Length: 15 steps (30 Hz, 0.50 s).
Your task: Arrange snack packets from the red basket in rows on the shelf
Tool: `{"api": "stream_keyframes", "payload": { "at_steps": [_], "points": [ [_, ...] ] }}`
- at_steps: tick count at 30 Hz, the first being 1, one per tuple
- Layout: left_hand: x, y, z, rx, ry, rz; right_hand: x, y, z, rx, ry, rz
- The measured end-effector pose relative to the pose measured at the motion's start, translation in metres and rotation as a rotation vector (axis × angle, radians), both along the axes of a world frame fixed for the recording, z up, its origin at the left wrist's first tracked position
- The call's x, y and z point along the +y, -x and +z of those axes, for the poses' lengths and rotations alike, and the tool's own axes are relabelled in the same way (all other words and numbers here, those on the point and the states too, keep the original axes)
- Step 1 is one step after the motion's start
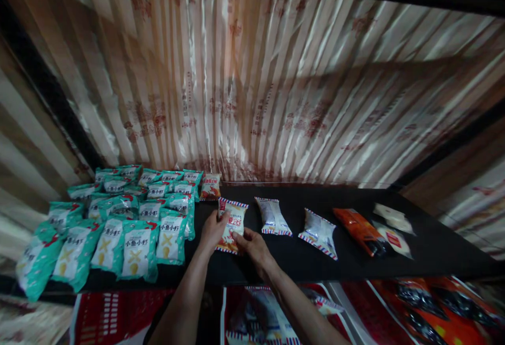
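Between my two hands is a white and red snack bag (232, 221) with striped ends, held upright just above the black shelf. My left hand (215, 229) grips its left side, thumb on the front. On the lower right side, my right hand (254, 247) pinches the same bag. Behind it, a smaller red and white snack bag (210, 187) stands at the end of the teal rows. To the right, a striped-end bag (273, 216) lies on the shelf, with a second striped-end bag (319, 232) beyond it.
Several teal snack bags (136, 250) stand in rows at the left. An orange and black bag (361, 231) and clear white packets (393, 240) lie at the right. Below the black shelf (292, 261) are red crates, one holding striped bags (264, 313), another orange bags (442, 308). Corrugated sheeting (244, 98) rises behind.
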State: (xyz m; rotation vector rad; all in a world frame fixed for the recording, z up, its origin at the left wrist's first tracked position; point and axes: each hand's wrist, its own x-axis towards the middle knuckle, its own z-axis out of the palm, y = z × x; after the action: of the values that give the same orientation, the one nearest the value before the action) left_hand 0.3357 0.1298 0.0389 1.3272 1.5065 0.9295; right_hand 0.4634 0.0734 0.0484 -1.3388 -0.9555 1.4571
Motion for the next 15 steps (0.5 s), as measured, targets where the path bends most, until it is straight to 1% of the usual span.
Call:
{"api": "stream_keyframes", "payload": {
  "at_steps": [3, 7, 10, 12, 15],
  "points": [
    [0.007, 0.007, -0.001, 0.019, -0.035, 0.058, 0.008, 0.011, -0.003, 0.055, 0.020, 0.056],
    [0.012, 0.012, 0.001, 0.105, -0.065, 0.114, 0.021, 0.022, -0.012, 0.041, 0.021, 0.023],
    [0.014, 0.010, 0.002, 0.211, -0.115, 0.190, 0.035, 0.026, -0.024, 0.015, -0.022, 0.001],
    [0.015, 0.008, 0.001, 0.240, -0.163, 0.245, 0.045, 0.027, -0.033, -0.016, -0.037, -0.020],
    [0.013, 0.003, -0.002, 0.283, -0.219, 0.278, 0.060, 0.025, -0.045, -0.147, -0.049, -0.041]
  ]
}}
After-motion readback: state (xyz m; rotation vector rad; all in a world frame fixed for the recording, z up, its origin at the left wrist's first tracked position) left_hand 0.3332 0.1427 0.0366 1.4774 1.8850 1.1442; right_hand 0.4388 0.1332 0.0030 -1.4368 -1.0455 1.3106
